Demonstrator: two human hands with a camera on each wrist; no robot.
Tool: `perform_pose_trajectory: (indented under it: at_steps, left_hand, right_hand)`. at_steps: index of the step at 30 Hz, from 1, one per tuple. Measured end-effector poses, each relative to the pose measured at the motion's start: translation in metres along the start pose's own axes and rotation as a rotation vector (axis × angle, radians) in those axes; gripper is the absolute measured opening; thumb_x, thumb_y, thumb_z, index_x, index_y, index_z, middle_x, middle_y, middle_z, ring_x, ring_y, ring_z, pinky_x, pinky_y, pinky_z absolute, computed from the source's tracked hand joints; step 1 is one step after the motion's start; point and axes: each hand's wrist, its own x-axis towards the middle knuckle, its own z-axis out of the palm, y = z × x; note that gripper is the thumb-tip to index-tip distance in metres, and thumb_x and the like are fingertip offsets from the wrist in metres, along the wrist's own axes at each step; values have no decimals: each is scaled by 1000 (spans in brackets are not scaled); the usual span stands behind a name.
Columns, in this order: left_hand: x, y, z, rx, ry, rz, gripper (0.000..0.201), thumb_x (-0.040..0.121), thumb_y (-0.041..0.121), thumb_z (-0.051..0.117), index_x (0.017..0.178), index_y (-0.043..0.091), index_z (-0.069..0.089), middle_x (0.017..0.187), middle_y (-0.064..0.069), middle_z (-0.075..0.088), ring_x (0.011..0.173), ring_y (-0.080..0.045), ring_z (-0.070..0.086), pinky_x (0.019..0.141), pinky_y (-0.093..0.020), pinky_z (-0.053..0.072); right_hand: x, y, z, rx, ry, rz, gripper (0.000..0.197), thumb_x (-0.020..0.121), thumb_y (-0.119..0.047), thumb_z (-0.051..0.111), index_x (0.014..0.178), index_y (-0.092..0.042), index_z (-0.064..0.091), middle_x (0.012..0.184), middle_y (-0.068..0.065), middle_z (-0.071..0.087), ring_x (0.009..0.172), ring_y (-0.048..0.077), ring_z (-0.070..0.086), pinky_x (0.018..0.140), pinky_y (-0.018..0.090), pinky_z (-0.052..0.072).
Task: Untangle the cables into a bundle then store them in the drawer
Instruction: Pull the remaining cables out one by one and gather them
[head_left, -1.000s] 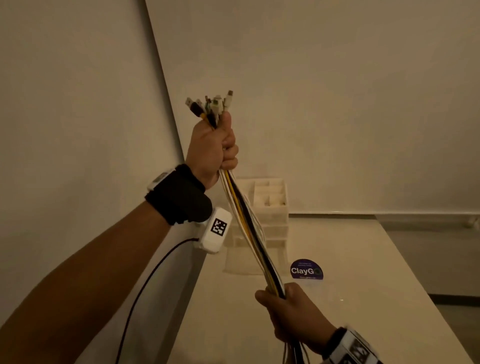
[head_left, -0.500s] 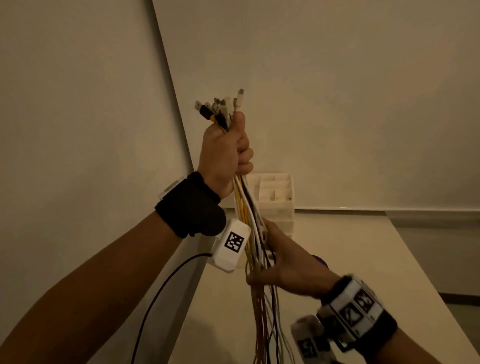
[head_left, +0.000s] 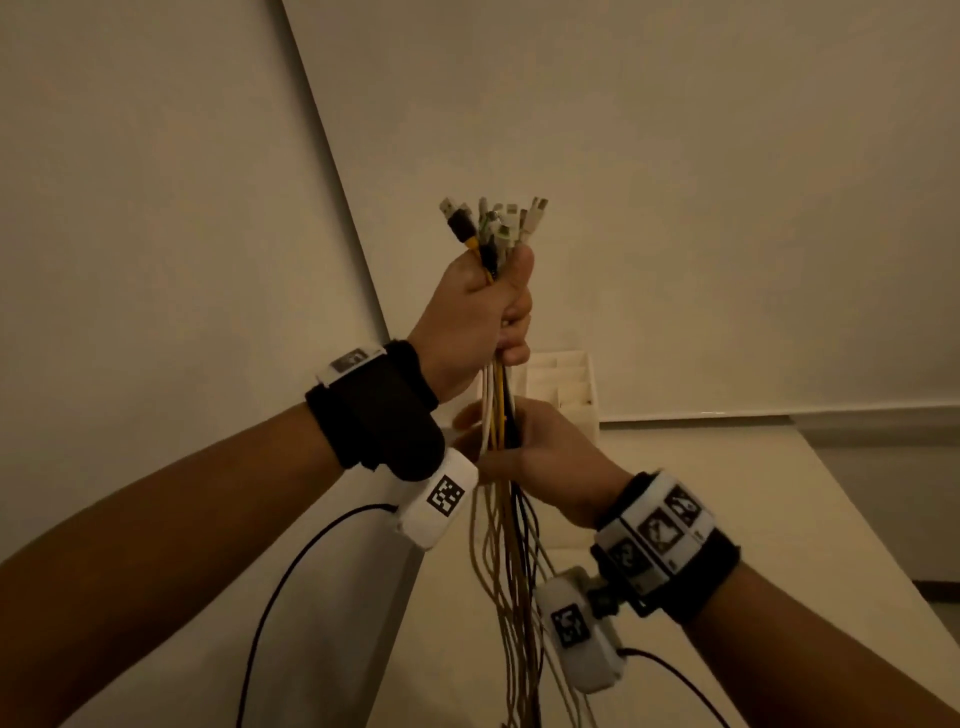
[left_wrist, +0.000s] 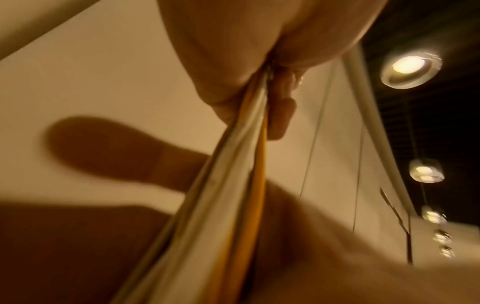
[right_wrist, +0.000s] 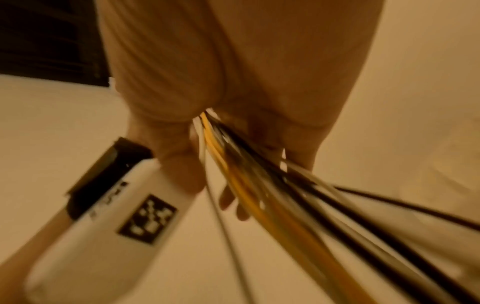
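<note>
Where two plain pale walls meet in a corner at the upper left of the head view, a light table (head_left: 727, 519) fills the lower right, its far edge against the wall and its right edge dropping to the floor. A white drawer organizer (head_left: 566, 387) stands at the table's far end, just behind the hands. At frame centre the left hand (head_left: 475, 317) is raised, fingers curled tight round a bunch of cables (head_left: 498, 410), their plugs (head_left: 493, 221) fanned above the fist. Just below, the right hand (head_left: 540, 452) has its fingers round the same strands; how firmly, the view does not show. Loose white, yellow and black ends hang past the bottom edge. Only the left wrist view shows round ceiling lamps (left_wrist: 410, 69) at the upper right. The blurred right wrist view shows the strands leaving the fist from below.
</note>
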Motion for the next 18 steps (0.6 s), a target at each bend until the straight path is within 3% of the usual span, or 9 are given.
perform_pose_trajectory:
  at_steps: [2, 5, 8, 12, 15, 18]
  left_hand:
    - [1, 3, -3, -22, -18, 7, 38, 103, 30, 38, 69, 15, 32, 56, 1, 28, 41, -10, 26, 42, -23, 31]
    - [0, 2, -6, -6, -7, 21, 40, 104, 30, 36, 68, 15, 32, 57, 1, 28, 42, -10, 26, 44, -24, 31]
    - [2, 1, -9, -30, 68, 23, 39, 104, 31, 36, 68, 17, 32, 57, 2, 28, 42, -9, 25, 42, -23, 29]
    - [6, -1, -18, -59, 182, 9, 42, 103, 35, 37, 65, 19, 30, 55, 4, 28, 40, -7, 23, 39, -19, 25]
    - [10, -5, -19, -78, 226, 2, 42, 103, 37, 37, 64, 21, 32, 54, 5, 28, 40, -7, 22, 39, -18, 21]
    - [15, -2, -21, -103, 239, 16, 41, 103, 38, 38, 65, 22, 33, 55, 5, 27, 41, -7, 21, 39, -18, 20]
  right_hand:
    - [-2, 9, 7, 155, 6, 18, 11, 87, 2, 54, 93, 2, 63, 74, 8, 70, 66, 18, 66, 65, 29, 52]
    - [-5, 15, 10, 213, 13, 39, 14, 93, -4, 47, 91, 2, 60, 64, 12, 64, 58, 25, 61, 58, 29, 51]
    - [-9, 25, 19, 189, -1, 82, 20, 96, -11, 47, 95, 5, 59, 64, 11, 62, 59, 25, 63, 59, 29, 53]
    - [-19, 46, 26, 143, 11, 136, 20, 94, -14, 51, 77, -3, 55, 51, 1, 46, 44, 17, 47, 60, 41, 53]
    - [-19, 49, 19, 105, 59, 151, 32, 95, -31, 56, 70, -11, 55, 49, -5, 50, 43, 13, 50, 56, 29, 51]
    - [-21, 50, 22, 15, 95, 135, 40, 93, -45, 54, 66, -16, 59, 56, -1, 63, 53, 16, 63, 58, 21, 51]
